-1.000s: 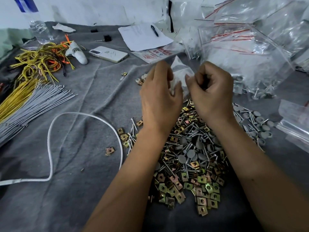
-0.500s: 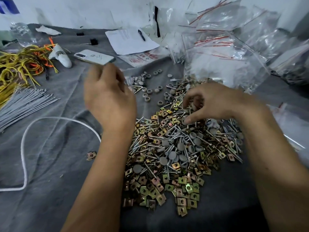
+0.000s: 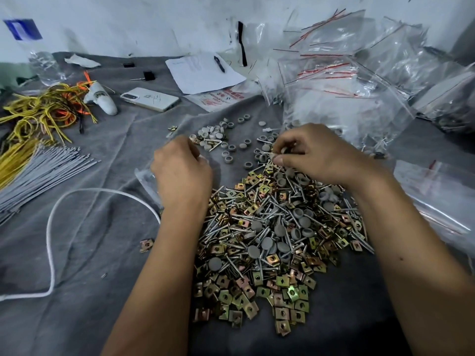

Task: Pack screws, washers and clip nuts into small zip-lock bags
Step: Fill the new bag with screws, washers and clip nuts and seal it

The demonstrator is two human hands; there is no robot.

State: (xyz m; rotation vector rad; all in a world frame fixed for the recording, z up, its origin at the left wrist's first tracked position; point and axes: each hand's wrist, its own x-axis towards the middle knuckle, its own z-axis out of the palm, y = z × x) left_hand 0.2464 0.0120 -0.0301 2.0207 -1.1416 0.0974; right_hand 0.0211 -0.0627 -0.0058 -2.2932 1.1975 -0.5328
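Note:
A heap of screws, brass clip nuts and grey washers (image 3: pixel 270 240) lies on the grey cloth in front of me. More loose grey washers (image 3: pixel 231 147) are scattered just beyond it. My left hand (image 3: pixel 180 173) is curled at the heap's left edge and holds a small clear zip-lock bag (image 3: pixel 145 179), which sticks out to its left. My right hand (image 3: pixel 316 152) is at the heap's far edge, thumb and fingers pinching a screw (image 3: pixel 276 153) with small grey parts around it.
A mound of clear zip-lock bags (image 3: pixel 347 98) fills the back right, and another bag (image 3: pixel 437 196) lies at the right. Left are yellow wires (image 3: pixel 38 114), grey cable ties (image 3: pixel 43 170) and a white cord (image 3: pixel 51 240). A phone (image 3: pixel 150 98) and paper with pen (image 3: pixel 203 71) lie behind.
Both hands held a bag together above the heap; they have parted. My left hand went left with the bag, and my right hand dropped to the heap's far edge and pinched parts.

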